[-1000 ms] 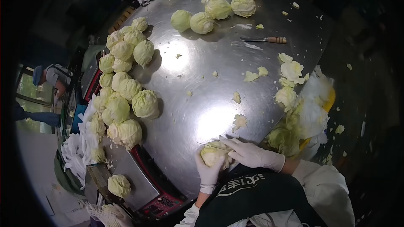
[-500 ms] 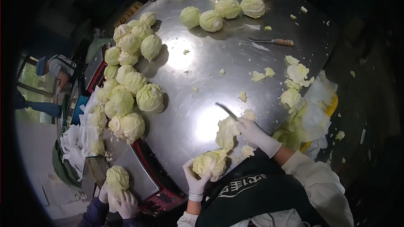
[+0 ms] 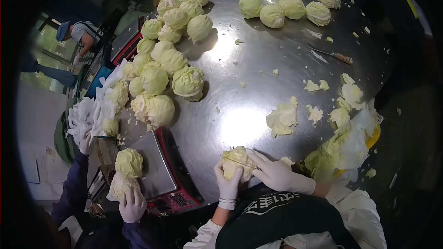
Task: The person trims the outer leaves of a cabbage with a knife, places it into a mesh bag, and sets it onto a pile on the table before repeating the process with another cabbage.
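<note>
The left hand (image 3: 228, 183), in a white glove, has its fingers and thumb spread round the left and lower side of a pale yellow-green, crinkled cabbage head (image 3: 234, 170). The right hand (image 3: 279, 175), also in a white glove, is closed about a thin-bladed steel knife (image 3: 240, 162), its handle hidden; the blade lies across the head's upper face.

At the far left, a co-worker's gloved hand (image 3: 132, 205) touches a white mesh net (image 3: 123, 187) below another cabbage (image 3: 129, 163), by a red-sided scale with a steel plate (image 3: 152, 173). Beyond the scale, whole pale-green heads (image 3: 157, 80) are piled on the grey metal table (image 3: 230, 83).

The held cabbage is at the near edge of the table, between the two hands, touching both the left palm side and the blade. It looks partly stripped, with ragged leaf on its upper face; whether any cut is complete cannot be told. A broad, loose pale leaf (image 3: 282, 119) lies ahead of the right hand. Further right are a wooden-handled knife (image 3: 342, 58), lying unheld, and torn leaves (image 3: 353, 96). A row of whole round heads (image 3: 272, 16) sits near the far side, apparently uncut.
</note>
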A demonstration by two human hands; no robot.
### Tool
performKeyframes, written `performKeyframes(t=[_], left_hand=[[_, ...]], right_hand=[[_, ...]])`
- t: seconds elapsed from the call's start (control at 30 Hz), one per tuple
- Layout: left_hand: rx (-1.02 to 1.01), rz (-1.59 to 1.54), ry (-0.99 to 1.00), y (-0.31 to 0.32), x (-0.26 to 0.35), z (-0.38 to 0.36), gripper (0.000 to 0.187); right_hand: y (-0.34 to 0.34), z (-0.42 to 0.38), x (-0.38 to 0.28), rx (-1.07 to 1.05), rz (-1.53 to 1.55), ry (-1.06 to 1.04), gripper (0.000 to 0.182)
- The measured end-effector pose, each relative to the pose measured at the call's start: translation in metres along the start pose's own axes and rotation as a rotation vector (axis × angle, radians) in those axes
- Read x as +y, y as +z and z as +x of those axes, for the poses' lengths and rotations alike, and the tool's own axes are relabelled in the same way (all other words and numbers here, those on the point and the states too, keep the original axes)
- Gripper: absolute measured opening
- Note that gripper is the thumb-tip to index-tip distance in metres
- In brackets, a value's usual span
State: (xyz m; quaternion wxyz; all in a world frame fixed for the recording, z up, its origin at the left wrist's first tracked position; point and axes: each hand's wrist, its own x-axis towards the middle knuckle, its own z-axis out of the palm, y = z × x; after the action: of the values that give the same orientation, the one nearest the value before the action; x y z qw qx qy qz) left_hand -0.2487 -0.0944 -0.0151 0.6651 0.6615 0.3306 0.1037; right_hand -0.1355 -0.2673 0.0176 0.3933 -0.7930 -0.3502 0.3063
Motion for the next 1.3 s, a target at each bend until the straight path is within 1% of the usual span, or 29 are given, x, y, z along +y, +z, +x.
performKeyframes(t=[0.1,0.17,0.2,0.27,0.3,0.37,0.4,0.47,0.5,0.57,0.6,0.67,0.7,0.77,0.8,0.83,0.87,0.9,0.93,0.97,1.03,1.07,1.1,1.13,1.17,1.2,1.23,1.27,1.3], left_hand=[[0.060,-0.008,-0.017,0.009,-0.003,-0.002,0.062],[0.103,-0.008,0.015,0.011,-0.008,-0.003,0.064],[0.103,-0.013,0.014,0.014,-0.009,-0.004,0.064],[0.151,-0.046,0.019,0.019,-0.010,-0.004,0.059],[0.153,-0.053,0.020,0.020,-0.012,-0.003,0.059],[0.167,-0.059,0.020,0.020,-0.015,-0.002,0.059],[0.172,-0.067,0.020,0.021,-0.014,-0.001,0.059],[0.160,-0.029,0.025,0.021,-0.010,-0.003,0.062],[0.162,-0.035,0.028,0.021,-0.010,-0.003,0.062],[0.156,-0.120,0.006,0.019,-0.011,-0.005,0.061],[0.157,-0.123,0.006,0.015,-0.016,-0.007,0.061],[0.091,-0.339,-0.096,0.000,-0.028,-0.003,0.065],[0.089,-0.340,-0.091,-0.005,-0.019,0.000,0.065],[-0.131,-1.126,-0.425,-0.017,0.000,0.006,0.069],[-0.199,-1.191,-0.423,-0.023,-0.003,0.007,0.076],[-0.201,-1.194,-0.421,-0.024,0.005,0.011,0.076],[-0.231,-0.927,-0.247,-0.024,0.014,0.015,0.079],[-0.256,-0.657,-0.078,-0.026,0.019,0.018,0.081],[-0.307,-0.365,0.009,-0.042,-0.006,0.035,0.090],[-0.310,-0.370,0.005,-0.037,-0.002,0.036,0.090],[-0.403,0.066,0.192,-0.026,0.020,0.044,0.090],[-0.423,0.088,0.210,-0.019,0.026,0.045,0.093],[-0.430,0.089,0.211,-0.015,0.025,0.046,0.093],[-0.447,0.127,0.285,-0.012,0.023,0.049,0.090],[-0.463,0.164,0.355,-0.009,0.022,0.050,0.087],[-0.468,0.161,0.354,-0.009,0.026,0.051,0.087],[-0.494,0.343,0.452,-0.012,0.031,0.053,0.083],[-0.518,0.528,0.550,-0.014,0.036,0.053,0.079],[-0.522,0.528,0.551,-0.012,0.040,0.052,0.079]], right_hand=[[0.005,-0.002,-0.007,0.008,-0.082,-0.034,0.068],[0.007,0.000,-0.008,0.072,-0.208,-0.066,0.067],[0.007,0.002,-0.011,0.070,-0.212,-0.065,0.067],[0.004,0.009,-0.015,0.140,-0.302,-0.105,0.065],[0.003,0.011,-0.016,0.138,-0.308,-0.107,0.065],[0.001,0.015,-0.017,0.134,-0.275,-0.084,0.059],[0.005,0.019,-0.008,0.130,-0.282,-0.088,0.059],[0.015,0.030,0.015,0.397,-0.025,-0.121,0.048],[0.009,0.032,0.016,0.396,-0.031,-0.125,0.048],[-0.008,0.039,0.017,0.293,0.120,0.216,0.041],[-0.006,0.040,0.031,0.292,0.118,0.215,0.041],[-0.001,0.049,0.074,0.374,0.154,0.257,0.038],[-0.007,0.048,0.084,0.378,0.153,0.253,0.038],[-0.025,0.047,0.098,0.539,0.022,0.355,0.043],[-0.037,0.046,0.097,0.540,0.019,0.353,0.043],[-0.054,0.041,0.087,0.597,-0.151,0.415,0.048],[-0.067,0.035,0.076,0.652,-0.323,0.476,0.055],[-0.072,0.030,0.058,0.654,-0.328,0.476,0.055],[-0.073,0.028,0.035,0.634,-0.318,0.339,0.062],[-0.071,0.026,0.018,0.612,-0.307,0.205,0.069],[-0.062,0.025,-0.001,0.223,-0.074,0.066,0.082],[-0.053,0.027,-0.004,0.228,-0.075,0.069,0.082],[-0.043,0.030,-0.006,0.180,-0.064,-0.080,0.082],[-0.038,0.032,-0.004,0.132,-0.053,-0.228,0.082],[-0.039,0.033,0.000,0.136,-0.053,-0.221,0.082],[-0.043,0.036,0.004,0.110,0.006,-0.210,0.072],[-0.047,0.038,0.006,0.083,0.065,-0.199,0.063],[-0.050,0.039,0.007,0.086,0.066,-0.195,0.063],[-0.053,0.039,0.008,0.077,0.042,-0.129,0.054]])
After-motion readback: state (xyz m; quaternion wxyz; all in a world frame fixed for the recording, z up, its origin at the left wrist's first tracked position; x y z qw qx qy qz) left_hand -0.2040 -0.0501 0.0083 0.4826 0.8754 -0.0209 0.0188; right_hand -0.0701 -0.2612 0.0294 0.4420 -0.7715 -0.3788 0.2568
